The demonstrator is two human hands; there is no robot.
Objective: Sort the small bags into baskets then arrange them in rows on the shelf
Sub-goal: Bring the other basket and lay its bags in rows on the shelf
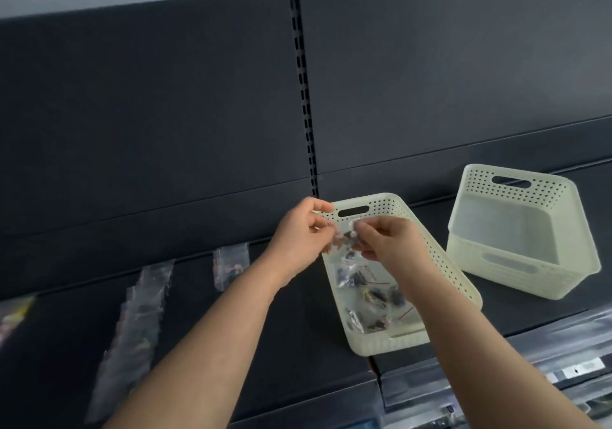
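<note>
Both the left hand (304, 230) and the right hand (387, 243) are pinching one small clear bag (344, 240) over the twelve-o'clock end of the cream basket (440, 256), which is holding loose bags (364, 296), while bag rows (145, 296) are lying on the shelf (265, 312) at its nine o'clock and stacked baskets (516, 230) are sitting at its two o'clock.
</note>
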